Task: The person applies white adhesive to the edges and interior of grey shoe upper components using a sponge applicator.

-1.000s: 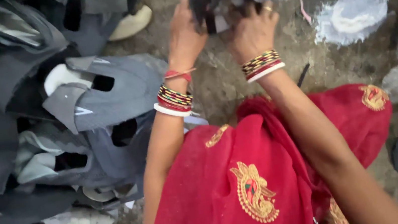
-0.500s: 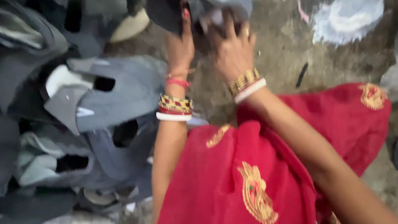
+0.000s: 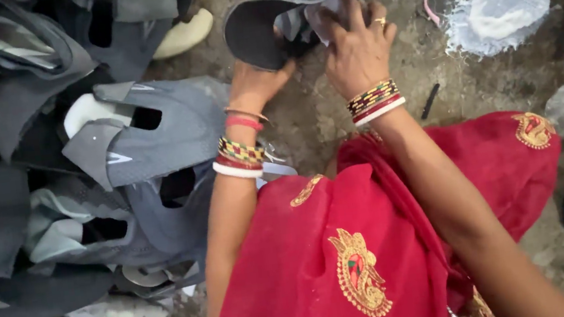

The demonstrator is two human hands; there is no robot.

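Head view: both hands (image 3: 355, 56) grip a grey mesh shoe upper (image 3: 293, 14) (dark oval insole).

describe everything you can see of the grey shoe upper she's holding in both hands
The grey shoe upper looks like soft mesh fabric with lighter streak markings, and its dark oval underside faces the camera. It is held above the dirty floor. The left hand grips its lower edge; the right hand presses fingers into its folded, crumpled middle. Its top runs out of view.

A shoe upper (image 3: 293, 14) is held at top centre; more uppers (image 3: 83, 176) are heaped at left (on the floor (image 3: 313, 119)), powder (image 3: 493, 10) at upper right.
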